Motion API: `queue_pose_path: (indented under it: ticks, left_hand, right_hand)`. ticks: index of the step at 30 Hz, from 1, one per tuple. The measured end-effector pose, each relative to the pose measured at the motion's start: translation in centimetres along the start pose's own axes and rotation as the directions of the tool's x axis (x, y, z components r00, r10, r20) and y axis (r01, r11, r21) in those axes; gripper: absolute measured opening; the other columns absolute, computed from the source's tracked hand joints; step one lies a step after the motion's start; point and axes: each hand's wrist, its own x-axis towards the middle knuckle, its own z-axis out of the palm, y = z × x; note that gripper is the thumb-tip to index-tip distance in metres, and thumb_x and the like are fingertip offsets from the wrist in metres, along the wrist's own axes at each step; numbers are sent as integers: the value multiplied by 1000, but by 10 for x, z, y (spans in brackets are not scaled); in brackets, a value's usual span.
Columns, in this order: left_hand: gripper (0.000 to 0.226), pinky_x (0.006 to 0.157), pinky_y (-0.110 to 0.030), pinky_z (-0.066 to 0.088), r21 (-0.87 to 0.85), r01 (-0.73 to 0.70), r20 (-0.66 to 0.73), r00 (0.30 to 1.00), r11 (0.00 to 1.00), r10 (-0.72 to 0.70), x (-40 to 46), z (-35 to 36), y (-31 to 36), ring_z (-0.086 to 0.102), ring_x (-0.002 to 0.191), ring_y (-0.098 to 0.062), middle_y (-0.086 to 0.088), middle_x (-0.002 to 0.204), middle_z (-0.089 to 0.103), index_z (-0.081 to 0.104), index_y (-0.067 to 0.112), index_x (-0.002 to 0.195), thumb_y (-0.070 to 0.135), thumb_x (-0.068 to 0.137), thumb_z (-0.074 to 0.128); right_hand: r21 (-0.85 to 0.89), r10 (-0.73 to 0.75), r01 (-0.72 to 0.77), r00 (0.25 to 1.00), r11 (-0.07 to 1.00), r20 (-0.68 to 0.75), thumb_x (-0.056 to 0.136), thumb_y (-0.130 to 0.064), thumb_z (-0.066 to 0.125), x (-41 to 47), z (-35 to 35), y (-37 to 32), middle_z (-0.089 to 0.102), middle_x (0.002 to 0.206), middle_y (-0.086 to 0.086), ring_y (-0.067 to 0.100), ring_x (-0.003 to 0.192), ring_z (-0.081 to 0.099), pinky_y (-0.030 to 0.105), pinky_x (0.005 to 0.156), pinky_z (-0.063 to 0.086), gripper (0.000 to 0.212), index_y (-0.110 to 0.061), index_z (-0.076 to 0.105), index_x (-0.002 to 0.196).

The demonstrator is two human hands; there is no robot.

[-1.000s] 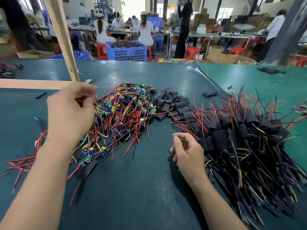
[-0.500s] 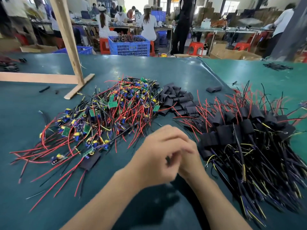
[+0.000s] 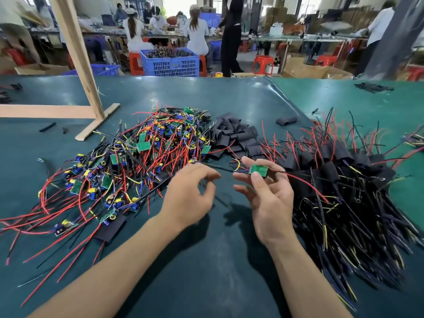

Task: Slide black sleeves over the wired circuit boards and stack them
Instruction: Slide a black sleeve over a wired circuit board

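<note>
My right hand (image 3: 268, 193) pinches a small green circuit board (image 3: 258, 170) between thumb and fingers; its red and black wires trail to the right. My left hand (image 3: 190, 191) is beside it with curled fingers around the board's thin black wires, which run leftwards. A heap of bare wired boards (image 3: 128, 166) lies to the left. A pile of empty black sleeves (image 3: 236, 136) sits behind my hands. The stack of sleeved boards (image 3: 344, 187) spreads out on the right.
A wooden frame (image 3: 75, 65) stands at the back left of the green table (image 3: 206, 260). One loose sleeve (image 3: 286, 120) lies apart at the back. Blue crates (image 3: 171, 63), red stools and seated people fill the room beyond.
My left hand came from the board heap over to my right hand. The hands met, then parted, and my right hand now holds a green board.
</note>
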Motion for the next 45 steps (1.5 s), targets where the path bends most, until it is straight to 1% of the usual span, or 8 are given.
queue_pose_path:
  ticks: [8, 16, 20, 27, 33, 39, 42, 45]
  left_hand:
    - [17, 83, -27, 51, 80, 266, 147, 950, 961, -276, 85, 33, -27, 63, 78, -13, 4, 89, 70, 70, 16, 99, 12, 88, 58]
    - [27, 95, -36, 42, 235, -9, 323, 944, 972, -70, 137, 91, -35, 58, 110, -33, -17, 113, 66, 70, 7, 112, 12, 88, 58]
    - [42, 102, -46, 40, 390, -93, 499, 857, 916, -126, 148, 112, -44, 45, 129, -31, -11, 137, 55, 52, 14, 133, 17, 91, 50]
    - [31, 94, -45, 39, 561, -183, 504, 849, 808, -158, 141, 126, -47, 49, 118, -33, -9, 124, 62, 60, 16, 120, 28, 95, 47]
    - [45, 101, -53, 33, 457, -240, 598, 796, 856, -96, 139, 122, -35, 35, 132, -32, -1, 150, 40, 49, 32, 140, 28, 95, 47]
    - [28, 100, -43, 32, 435, -267, 566, 824, 860, -30, 134, 123, -20, 41, 126, -25, 0, 125, 61, 70, 27, 113, 37, 99, 48]
    - [27, 99, -39, 33, 491, -315, 581, 813, 812, -36, 136, 124, -14, 44, 125, -27, -5, 122, 63, 67, 20, 115, 31, 97, 49]
    - [32, 95, -40, 36, 469, -177, 535, 836, 865, -119, 137, 126, -12, 47, 119, -32, -10, 118, 64, 57, 15, 121, 30, 92, 56]
  right_hand:
    - [-82, -58, 54, 997, 995, -57, 101, 6, 42, 3, -6, -2, 71, 99, 13, 24, 72, 69, 29, 65, 57, 28, -11, 56, 117]
    - [-332, -111, 92, 993, 939, -39, 91, -21, 49, -4, -6, 15, 65, 68, -3, 10, 57, 55, 22, 54, 48, 29, -19, 57, 119]
    - [-364, -82, 67, 996, 929, -25, 89, -30, 54, -5, -6, 24, 64, 66, 0, 13, 51, 49, 31, 48, 41, 27, -28, 60, 115]
    - [-414, -69, 56, 997, 909, -18, 83, -43, 54, -1, -4, 28, 66, 69, -1, 14, 54, 50, 37, 53, 42, 29, -38, 62, 111]
    - [-441, -35, 32, 999, 897, 2, 80, -44, 55, -1, -2, 29, 66, 70, 0, 14, 53, 51, 32, 52, 42, 32, -33, 61, 110]
    - [-451, 8, 0, 1000, 893, 15, 80, -44, 56, 0, -4, 30, 62, 65, 0, 13, 53, 52, 29, 49, 42, 29, -36, 65, 106]
    - [-467, 18, 5, 999, 884, 44, 87, -32, 54, 0, -5, 30, 61, 61, -2, 9, 53, 54, 23, 50, 42, 23, -41, 64, 106]
    - [-476, 5, 14, 999, 880, 40, 90, -30, 52, 1, -5, 29, 61, 62, -1, 10, 54, 54, 24, 51, 42, 23, -42, 62, 107]
